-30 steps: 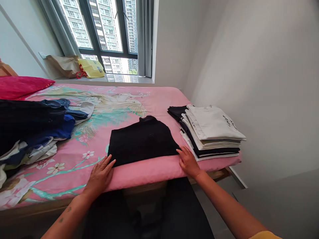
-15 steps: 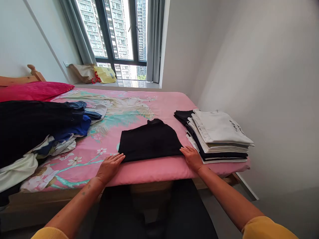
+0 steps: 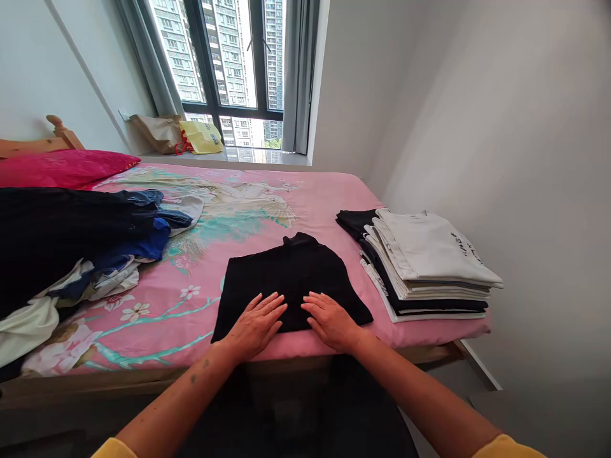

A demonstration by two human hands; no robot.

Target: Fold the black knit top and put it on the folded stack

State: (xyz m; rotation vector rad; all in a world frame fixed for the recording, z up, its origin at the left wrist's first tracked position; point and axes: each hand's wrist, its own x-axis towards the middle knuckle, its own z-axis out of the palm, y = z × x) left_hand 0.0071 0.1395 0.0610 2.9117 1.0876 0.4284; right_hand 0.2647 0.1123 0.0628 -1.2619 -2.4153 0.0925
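A folded black garment point(image 3: 291, 273) lies near the front edge of a bed with a pink flowered sheet point(image 3: 267, 203). My left hand point(image 3: 255, 324) rests flat on the garment's near edge, fingers stretched out. Beside it, my right hand point(image 3: 329, 319) also lies flat on the near edge, fingers spread. The two hands are close together, almost touching. Neither hand holds anything.
A stack of folded clothes point(image 3: 424, 267), white on top, stands at the bed's right front corner. A loose heap of dark, blue and white clothes point(image 3: 71, 248) covers the left side. A red pillow point(image 3: 57, 166) lies at the back left. Bags point(image 3: 191, 135) sit on the window sill.
Both hands moved inward from the garment's left and right corners onto the middle of its near edge. The camera view shifted slightly.
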